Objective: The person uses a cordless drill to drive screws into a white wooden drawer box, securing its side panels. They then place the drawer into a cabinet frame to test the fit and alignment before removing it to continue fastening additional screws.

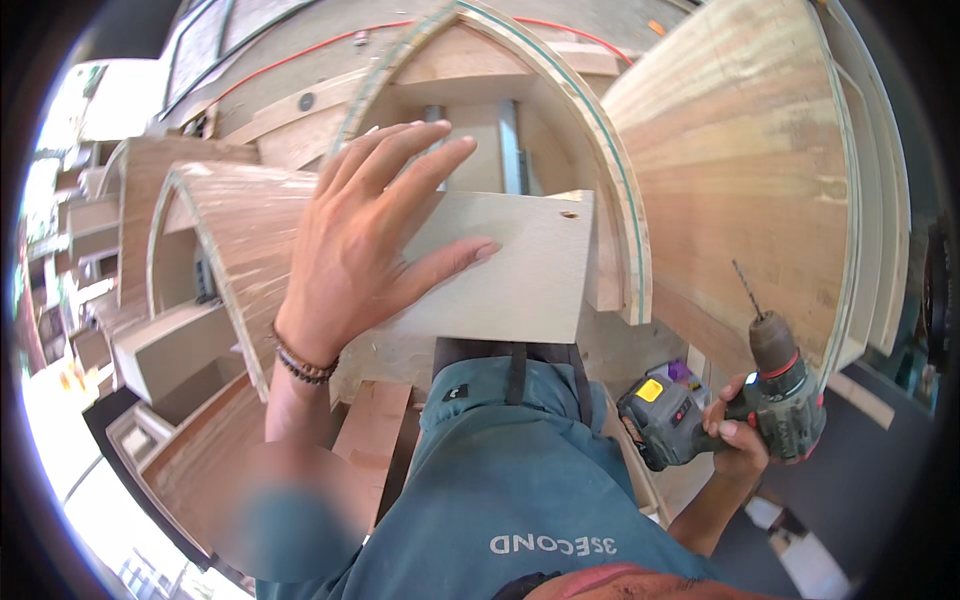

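My left hand (375, 225) is spread over the left part of a pale wooden board (515, 270), fingers apart and holding nothing. Whether the palm touches the board, I cannot tell. A small dark hole or chip marks the board's far right corner. Beyond it stands a pointed-arch plywood frame (625, 210) with a green line along its edge; two metal drawer runners (513, 150) show inside. Off to the right, my right hand (740, 440) grips a cordless drill (785, 390) by its handle. A twist bit (746, 288) points away from me, clear of the wood.
Large curved plywood panels (740, 150) rise at the right. Another arched wooden piece (240, 200) stands at the left, near an open box-shaped part (180, 345). An orange cable (310, 48) runs across the floor at the back. A wooden strip (862, 400) lies beside the drill.
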`<state>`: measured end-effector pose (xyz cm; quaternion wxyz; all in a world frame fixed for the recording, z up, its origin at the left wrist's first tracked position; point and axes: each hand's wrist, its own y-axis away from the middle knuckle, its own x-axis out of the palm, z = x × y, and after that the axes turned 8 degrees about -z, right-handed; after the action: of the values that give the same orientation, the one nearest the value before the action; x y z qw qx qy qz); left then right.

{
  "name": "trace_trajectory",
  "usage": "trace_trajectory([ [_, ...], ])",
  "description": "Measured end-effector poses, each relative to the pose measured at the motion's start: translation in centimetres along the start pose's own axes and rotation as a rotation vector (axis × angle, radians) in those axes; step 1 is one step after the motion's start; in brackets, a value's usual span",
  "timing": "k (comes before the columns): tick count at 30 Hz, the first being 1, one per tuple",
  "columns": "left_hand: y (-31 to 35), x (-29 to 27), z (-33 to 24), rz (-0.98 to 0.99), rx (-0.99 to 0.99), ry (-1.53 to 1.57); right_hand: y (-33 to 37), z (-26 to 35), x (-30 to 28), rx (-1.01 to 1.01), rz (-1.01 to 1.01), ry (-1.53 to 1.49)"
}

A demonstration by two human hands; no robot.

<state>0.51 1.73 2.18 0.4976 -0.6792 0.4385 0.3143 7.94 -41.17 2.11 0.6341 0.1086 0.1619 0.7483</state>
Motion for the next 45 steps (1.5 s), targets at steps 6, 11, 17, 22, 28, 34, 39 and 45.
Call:
trace_trajectory([
  [6, 5.9, -0.9, -0.7, -0.288, -0.484, 0.039, -1.2, -0.3, 1.8, -0.118, 0.115, 0.036],
  [11, 8.7, 0.7, -1.8, -0.27, -0.752, 0.275, -3.4, 4.0, 4.8, -0.435, 0.297, 0.343],
  [17, 7.2, 2.4, 0.4, -0.332, -0.714, 0.103, -3.8, 10.5, 11.7, -0.798, 0.459, 0.679],
  [22, 4.9, 0.2, 4.1, -0.502, -1.07, -0.025, -2.2, 13.3, 17.8, -0.703, 0.522, 0.793],
  [28, 10.2, 0.0, 2.4, -0.52, -0.851, 0.307, -1.7, 14.9, 23.6, -0.771, 0.609, 1.017],
  [34, 9.8, 1.8, -0.5, -0.527, -0.754, 0.42, -3.0, 16.0, 26.7, -0.686, 0.648, 1.243],
  [39, 9.2, 2.2, -0.3, -0.505, -0.801, 0.398, -3.2, 17.3, 27.8, -0.669, 0.632, 1.28],
  [45, 8.8, 2.1, 0.0, -0.443, -0.839, 0.39, -4.2, 18.1, 28.2, -0.696, 0.665, 1.295],
])
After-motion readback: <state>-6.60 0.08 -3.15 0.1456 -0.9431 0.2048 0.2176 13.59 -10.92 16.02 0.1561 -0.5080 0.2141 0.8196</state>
